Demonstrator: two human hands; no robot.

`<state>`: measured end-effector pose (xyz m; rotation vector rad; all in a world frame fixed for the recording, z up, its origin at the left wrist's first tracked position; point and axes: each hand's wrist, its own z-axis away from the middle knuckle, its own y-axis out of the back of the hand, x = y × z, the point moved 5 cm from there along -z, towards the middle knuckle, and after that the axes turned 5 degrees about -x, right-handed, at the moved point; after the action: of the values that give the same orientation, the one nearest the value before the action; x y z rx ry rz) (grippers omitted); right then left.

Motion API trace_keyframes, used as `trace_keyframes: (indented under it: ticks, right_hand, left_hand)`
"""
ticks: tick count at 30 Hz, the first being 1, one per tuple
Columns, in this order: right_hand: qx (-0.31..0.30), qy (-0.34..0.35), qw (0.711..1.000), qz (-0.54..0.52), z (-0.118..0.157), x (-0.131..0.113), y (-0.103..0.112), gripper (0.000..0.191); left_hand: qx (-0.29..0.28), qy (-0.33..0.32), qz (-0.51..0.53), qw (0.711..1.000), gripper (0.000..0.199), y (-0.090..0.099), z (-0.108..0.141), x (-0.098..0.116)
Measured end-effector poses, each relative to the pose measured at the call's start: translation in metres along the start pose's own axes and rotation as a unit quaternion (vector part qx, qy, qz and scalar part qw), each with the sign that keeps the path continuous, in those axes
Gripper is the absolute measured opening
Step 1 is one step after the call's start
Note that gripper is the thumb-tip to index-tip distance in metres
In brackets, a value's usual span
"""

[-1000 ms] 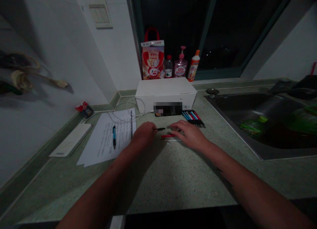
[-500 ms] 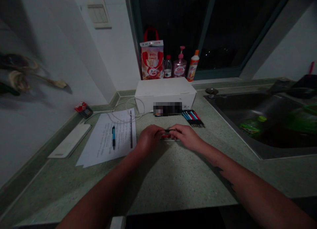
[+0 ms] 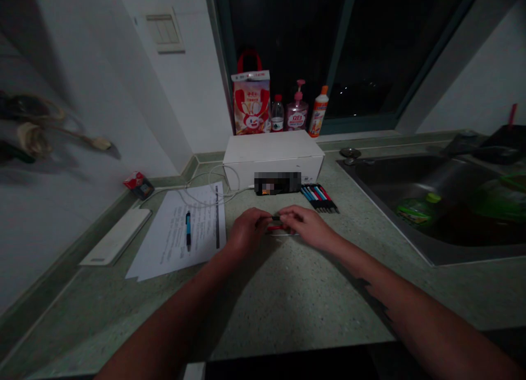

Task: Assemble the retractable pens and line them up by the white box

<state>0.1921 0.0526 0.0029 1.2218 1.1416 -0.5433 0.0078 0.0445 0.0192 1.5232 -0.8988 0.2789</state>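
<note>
My left hand (image 3: 249,230) and my right hand (image 3: 302,224) meet over the counter, fingers pinched. Between their fingertips is a small dark pen part (image 3: 275,218), held from both ends; its exact shape is too dim to make out. Just below it, a red pen part (image 3: 275,227) lies on the counter, partly hidden by my fingers. A thin whitish piece (image 3: 283,235) is beside that. Beyond my right hand, several pens (image 3: 319,198) with blue, white and red barrels lie in a neat row, dark ends toward me.
A white box (image 3: 273,149) stands behind, a phone (image 3: 279,183) with a cable leaning at its front. To the left are printed sheets (image 3: 164,243) with a blue pen (image 3: 188,231) on them, and a white flat case (image 3: 117,237). The sink (image 3: 411,237) is on the right.
Both hands stay in nearly the same place, still pinching the dark part, which has tilted slightly. The camera view has shifted a little.
</note>
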Motion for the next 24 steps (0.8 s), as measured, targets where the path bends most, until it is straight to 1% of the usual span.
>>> trace_keyframes:
  ticks: [2,4,5,6,9,10,12,13,15,17,18,20,22,24]
  right_hand:
    - [-0.016,-0.003,1.000,0.012,0.001,-0.001,-0.002,0.029]
    - [0.007,0.015,1.000,0.021,0.002,-0.004,0.001,0.023]
    - [0.019,0.022,0.999,0.019,0.002,-0.005,0.003,0.025]
    - [0.018,0.024,0.999,0.015,0.002,-0.005,0.003,0.027]
    - [-0.017,0.014,1.000,0.017,0.001,-0.003,0.000,0.029]
    - [-0.016,0.015,1.000,0.020,0.001,-0.002,0.000,0.028]
    - [0.009,0.025,0.999,0.021,0.001,-0.003,0.001,0.022]
    - [0.018,0.030,0.999,0.017,0.001,-0.003,0.002,0.025]
    - [0.001,0.031,0.999,0.019,0.001,-0.004,0.000,0.025]
    - [-0.025,0.027,0.999,0.035,0.001,-0.005,-0.002,0.023]
    - [-0.026,0.027,0.998,0.047,0.001,-0.006,-0.002,0.021]
    - [0.003,0.033,0.996,0.077,0.002,-0.009,0.003,0.011]
    - [0.029,0.047,0.992,0.109,0.003,-0.012,0.008,0.011]
    - [0.013,0.061,0.989,0.136,0.004,-0.014,0.007,0.010]
  left_hand:
    - [-0.003,-0.004,0.000,1.000,0.018,-0.001,0.000,0.000]
    - [-0.006,-0.005,0.000,1.000,0.018,-0.002,0.001,0.001]
    - [-0.004,-0.005,0.002,1.000,0.018,-0.001,0.001,0.001]
    - [-0.002,-0.004,0.002,1.000,0.018,-0.001,0.001,0.001]
    - [0.000,-0.002,0.003,1.000,0.018,0.000,0.001,0.002]
    - [-0.002,-0.001,0.003,1.000,0.017,0.000,0.001,0.002]
    - [-0.002,0.003,0.003,1.000,0.016,-0.001,0.001,0.002]
    - [-0.002,0.004,0.004,1.000,0.016,-0.001,0.001,0.002]
    - [-0.002,0.002,0.007,1.000,0.015,-0.001,0.001,0.002]
    - [-0.004,-0.001,0.011,1.000,0.015,-0.003,0.001,0.002]
    - [-0.005,0.000,0.012,1.000,0.015,-0.003,0.001,0.002]
    - [-0.004,0.008,0.012,1.000,0.014,-0.003,0.001,0.001]
    - [0.000,0.018,0.008,1.000,0.014,-0.001,0.001,-0.001]
    - [0.006,0.030,-0.008,0.999,0.013,0.003,-0.001,-0.005]
